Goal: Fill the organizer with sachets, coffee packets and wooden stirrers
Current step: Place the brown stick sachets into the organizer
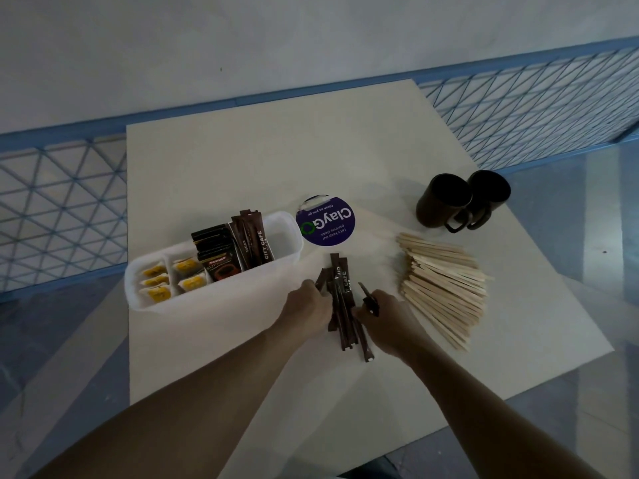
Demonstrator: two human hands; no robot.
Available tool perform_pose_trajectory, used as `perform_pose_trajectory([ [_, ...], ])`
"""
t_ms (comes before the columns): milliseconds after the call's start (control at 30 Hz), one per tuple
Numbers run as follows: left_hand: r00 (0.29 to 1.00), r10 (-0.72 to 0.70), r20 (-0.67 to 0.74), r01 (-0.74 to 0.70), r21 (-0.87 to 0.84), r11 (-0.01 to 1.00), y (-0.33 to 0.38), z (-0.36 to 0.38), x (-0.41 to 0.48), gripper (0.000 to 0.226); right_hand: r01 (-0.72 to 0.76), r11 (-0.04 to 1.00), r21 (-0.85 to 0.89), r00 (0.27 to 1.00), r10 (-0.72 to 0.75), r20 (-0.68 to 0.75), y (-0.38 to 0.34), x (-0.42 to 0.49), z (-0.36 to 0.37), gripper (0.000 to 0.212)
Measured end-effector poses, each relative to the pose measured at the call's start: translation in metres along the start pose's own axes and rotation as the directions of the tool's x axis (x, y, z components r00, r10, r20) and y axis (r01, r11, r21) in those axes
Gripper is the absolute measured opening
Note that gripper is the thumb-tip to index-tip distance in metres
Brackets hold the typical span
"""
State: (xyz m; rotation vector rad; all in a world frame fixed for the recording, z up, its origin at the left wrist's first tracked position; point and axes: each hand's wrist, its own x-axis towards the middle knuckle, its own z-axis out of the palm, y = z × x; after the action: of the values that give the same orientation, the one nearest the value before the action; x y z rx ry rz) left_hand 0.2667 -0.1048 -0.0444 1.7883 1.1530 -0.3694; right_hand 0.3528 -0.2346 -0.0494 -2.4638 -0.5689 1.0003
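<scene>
Had organizer [214,300] part filled: yellow sachets [155,281], packets [221,266], some sticks [254,240]. Pinched loose sticks [340,295] on worktop [242,167] with left grip [307,305] and right grip [383,319], apparently curled round them. Had yet to load stirrers [446,285], heaped outside near right grip.

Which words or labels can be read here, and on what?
"ClayGo", "Clean as you go", "Let's keep our pantries clean": round purple sign, upside down.
"CITY CAFE", "SUGAR": stick sachets in the organizer.
"CAFE": held stick sachets.
Coffee packets, yellow sachets: print too blurred.
</scene>
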Motion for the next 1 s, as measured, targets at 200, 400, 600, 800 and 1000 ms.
perform_pose_trajectory([
  [200,0.999,0.052,-0.009,-0.051,0.077,0.996,-0.005,0.009,-0.001,0.044,-0.025,0.997,-0.077,0.999,0.022,-0.042,0.000,-0.002,0.001,0.014],
  [400,0.997,0.070,-0.030,-0.068,0.065,0.996,-0.002,0.013,-0.008,0.036,0.000,0.990,-0.138,0.988,-0.021,-0.150,-0.002,-0.001,0.009,0.011],
  [600,0.997,0.059,-0.058,-0.054,0.086,0.995,-0.003,0.008,-0.008,0.034,0.040,0.998,-0.047,0.997,-0.043,-0.071,-0.004,-0.003,0.003,0.027],
  [800,1.000,0.014,-0.003,-0.014,0.048,0.999,0.008,-0.012,-0.012,0.037,0.039,0.999,0.006,0.999,-0.039,0.004,-0.018,0.003,-0.004,0.034],
  [1000,0.999,0.003,0.039,0.004,-0.180,0.984,0.015,-0.037,-0.014,0.027,0.038,0.973,0.230,0.997,-0.054,0.064,-0.058,0.009,-0.014,0.023],
])
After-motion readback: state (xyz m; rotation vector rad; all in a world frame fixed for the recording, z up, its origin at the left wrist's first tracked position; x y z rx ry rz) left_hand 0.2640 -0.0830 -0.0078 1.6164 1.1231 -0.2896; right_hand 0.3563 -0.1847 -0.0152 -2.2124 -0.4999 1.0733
